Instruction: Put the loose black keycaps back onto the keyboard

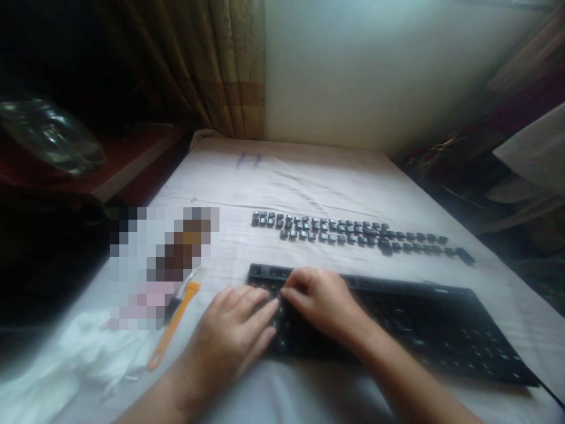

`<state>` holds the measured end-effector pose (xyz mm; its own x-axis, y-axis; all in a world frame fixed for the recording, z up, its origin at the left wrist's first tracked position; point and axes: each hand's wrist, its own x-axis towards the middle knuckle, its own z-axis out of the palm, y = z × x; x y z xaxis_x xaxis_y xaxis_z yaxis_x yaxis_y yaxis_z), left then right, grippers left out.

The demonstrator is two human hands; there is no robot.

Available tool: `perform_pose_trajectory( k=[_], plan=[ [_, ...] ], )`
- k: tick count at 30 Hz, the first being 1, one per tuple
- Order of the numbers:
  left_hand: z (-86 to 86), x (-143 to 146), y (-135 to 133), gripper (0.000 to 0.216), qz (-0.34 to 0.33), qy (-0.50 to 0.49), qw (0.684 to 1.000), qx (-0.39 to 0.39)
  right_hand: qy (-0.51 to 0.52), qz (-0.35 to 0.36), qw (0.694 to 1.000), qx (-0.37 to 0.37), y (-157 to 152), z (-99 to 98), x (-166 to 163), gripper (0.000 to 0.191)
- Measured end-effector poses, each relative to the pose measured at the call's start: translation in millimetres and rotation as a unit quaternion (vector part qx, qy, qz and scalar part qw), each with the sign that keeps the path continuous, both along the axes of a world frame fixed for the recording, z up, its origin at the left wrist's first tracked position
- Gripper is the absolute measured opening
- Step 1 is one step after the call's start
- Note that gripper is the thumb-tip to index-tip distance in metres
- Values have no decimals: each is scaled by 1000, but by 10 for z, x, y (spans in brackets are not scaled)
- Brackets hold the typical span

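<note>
A black keyboard [441, 312] lies at a slant on the pale cloth, with most of its keycaps off. My left hand [233, 330] rests at its left end, fingers stretched out over the corner. Beside those fingertips my right hand [322, 297] is closed in a pinch over the upper left keys. Whatever sits between the thumb and finger is hidden. Behind the keyboard, loose black keycaps [324, 225] are laid out in rows, with a few larger ones towards the right.
Left of my left hand lies a brush with an orange handle [174, 324], near a crumpled white cloth [48, 359] and a blurred-out patch. A clear rounded object [53, 138] stands on a reddish ledge [128, 159]. A curtain [229, 70] hangs behind. A cable [549, 394] runs off right.
</note>
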<state>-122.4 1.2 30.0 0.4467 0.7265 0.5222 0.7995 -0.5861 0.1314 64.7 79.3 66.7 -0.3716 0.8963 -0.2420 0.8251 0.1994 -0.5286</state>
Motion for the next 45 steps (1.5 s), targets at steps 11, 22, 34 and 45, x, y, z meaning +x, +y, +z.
perform_pose_trajectory(
  k=[11,22,34,45],
  plan=[
    [-28,11,-5,26,7,-3,1000,-10,-44,8,999,2,-16,10,-21,12],
    [2,1,7,26,-1,-2,1000,14,89,-18,995,-52,53,-25,70,13],
    [2,-21,22,26,-9,-7,1000,26,220,-43,968,-115,210,189,449,16],
    [132,-107,452,20,13,-28,994,-107,245,-75,966,-44,303,501,907,31]
  ],
)
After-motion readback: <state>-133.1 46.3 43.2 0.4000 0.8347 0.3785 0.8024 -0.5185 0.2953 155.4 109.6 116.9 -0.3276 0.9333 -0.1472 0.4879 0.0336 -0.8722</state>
